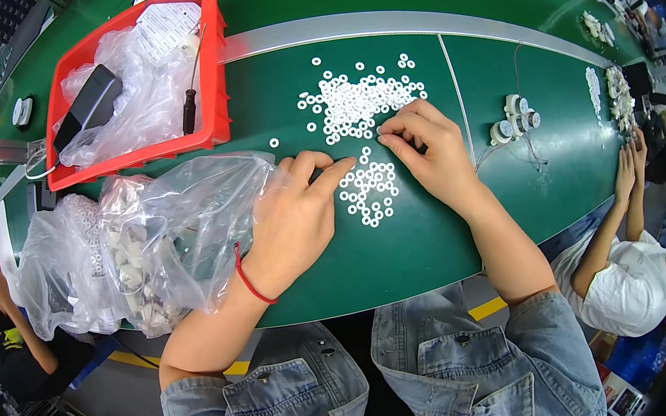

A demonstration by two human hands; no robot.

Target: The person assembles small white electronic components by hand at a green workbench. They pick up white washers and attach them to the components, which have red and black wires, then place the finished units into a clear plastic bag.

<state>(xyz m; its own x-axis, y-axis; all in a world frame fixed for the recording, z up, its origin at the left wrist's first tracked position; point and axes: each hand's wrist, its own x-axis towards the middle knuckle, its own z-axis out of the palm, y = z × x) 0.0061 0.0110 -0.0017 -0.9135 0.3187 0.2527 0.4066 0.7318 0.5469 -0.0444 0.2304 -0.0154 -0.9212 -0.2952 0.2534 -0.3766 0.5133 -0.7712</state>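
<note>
Small white rings lie on the green table in a dense far pile [357, 101] and a looser near group [370, 195]. Between the two, my left hand [297, 216] comes in from the left, fingers bent and fingertips drawn together at the upper edge of the near group. Whether a ring is between those fingertips is hidden. My right hand [432, 150] is at the lower right edge of the far pile, thumb and index finger close together in a pinch. Anything held there is too small to make out. A red cord circles my left wrist.
A red bin [216, 64] at the far left holds clear bags, a black device and a screwdriver [190, 111]. Clear plastic bags [147, 247] of white parts lie beside my left forearm. Wired round parts [515, 119] sit to the right. Other people work at both sides.
</note>
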